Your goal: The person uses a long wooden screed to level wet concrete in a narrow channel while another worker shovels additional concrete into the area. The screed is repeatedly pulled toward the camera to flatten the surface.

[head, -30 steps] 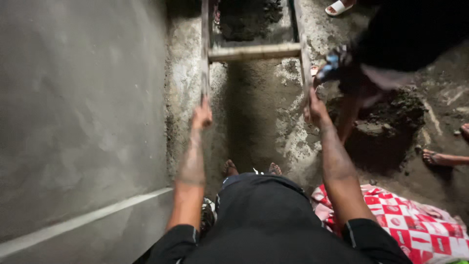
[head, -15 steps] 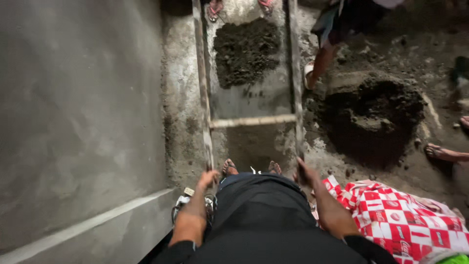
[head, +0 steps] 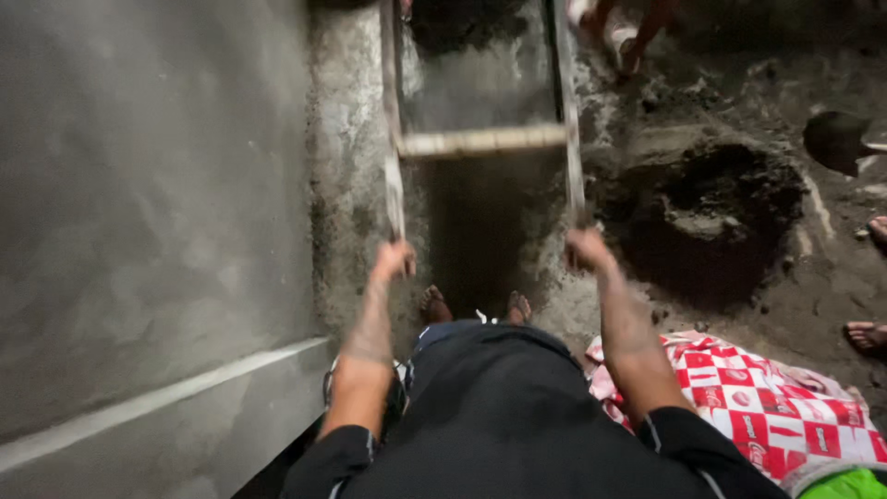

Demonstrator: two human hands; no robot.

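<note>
At the centre of the frame, a wooden frame [head: 480, 140] of two long rails and one crossbar lay over wet grey ground, running from the top edge down to the middle. Left hand [head: 393, 260]: closed around the lower end of the left rail, arm stretched forward. Right hand [head: 586, 249]: closed around the lower end of the right rail, likewise stretched forward; motion blur hid the fingers of both. Between the arms, low in the frame, two bare feet [head: 431, 302] stood on the ground just behind the rail ends. Left third of the frame: a smooth grey concrete wall [head: 148, 203]. Right of the frame, near the right rail: a dark mound of wet mix [head: 716, 208] with a hollowed middle. Upper right edge: a shovel blade [head: 836, 139]. Lower right corner: a red-and-white printed sack [head: 767, 407]. Right edge: another person's sandalled foot [head: 867, 336]. Top edge: another person's foot [head: 624, 37].
</note>
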